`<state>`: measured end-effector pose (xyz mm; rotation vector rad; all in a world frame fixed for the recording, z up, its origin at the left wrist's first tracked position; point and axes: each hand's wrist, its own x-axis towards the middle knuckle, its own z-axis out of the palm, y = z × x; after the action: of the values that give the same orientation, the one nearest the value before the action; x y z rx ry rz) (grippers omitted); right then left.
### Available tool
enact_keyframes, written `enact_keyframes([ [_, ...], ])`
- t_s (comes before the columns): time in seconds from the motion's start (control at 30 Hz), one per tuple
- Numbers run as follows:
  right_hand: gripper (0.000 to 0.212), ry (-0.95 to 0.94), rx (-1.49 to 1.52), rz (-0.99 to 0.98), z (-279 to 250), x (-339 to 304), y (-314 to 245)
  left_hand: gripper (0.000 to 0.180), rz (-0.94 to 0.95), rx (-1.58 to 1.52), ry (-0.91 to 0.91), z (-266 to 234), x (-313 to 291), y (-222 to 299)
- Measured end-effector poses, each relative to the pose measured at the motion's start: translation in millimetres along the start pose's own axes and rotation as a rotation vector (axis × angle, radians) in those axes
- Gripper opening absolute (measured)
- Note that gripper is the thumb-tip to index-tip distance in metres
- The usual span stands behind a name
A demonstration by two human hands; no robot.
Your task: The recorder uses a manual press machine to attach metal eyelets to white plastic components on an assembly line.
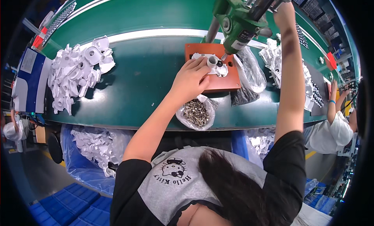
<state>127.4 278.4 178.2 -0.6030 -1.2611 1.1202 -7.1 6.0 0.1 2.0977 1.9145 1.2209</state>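
Observation:
My left hand [191, 80] rests over the near-left side of a white plastic part [222, 71], its fingers curled against it. The part lies on an orange block [222, 84] and has a short round tube and a small black piece on it. The tip of a green bench press [237, 31] comes down right beside the black piece. Raised at the upper right, my right hand [284, 15] is closed at the metal lever [269, 2] of the press; its fingers are partly hidden. A clear bag of small metal screws [196, 112] stands just below the block.
White plastic parts [80, 70] are heaped on the green table at left, with more parts [272, 58] at right. A clear plastic bag [251, 72] lies beside the block. Lined bins of white parts [97, 146] stand below the table edge. Another person [331, 128] works at right.

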Motion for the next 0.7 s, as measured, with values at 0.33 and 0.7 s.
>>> enact_keyframes([
  [0.33,0.026,-0.251,0.251,-0.292,-39.9,-5.3,-50.2,0.020,0.031,0.070,0.036,-1.5,2.6,4.6],
  [0.7,0.034,-0.302,-0.118,-0.564,-119.6,-263.6,-43.2,0.045,-0.135,0.086,-0.122,-11.1,11.5,5.9],
])
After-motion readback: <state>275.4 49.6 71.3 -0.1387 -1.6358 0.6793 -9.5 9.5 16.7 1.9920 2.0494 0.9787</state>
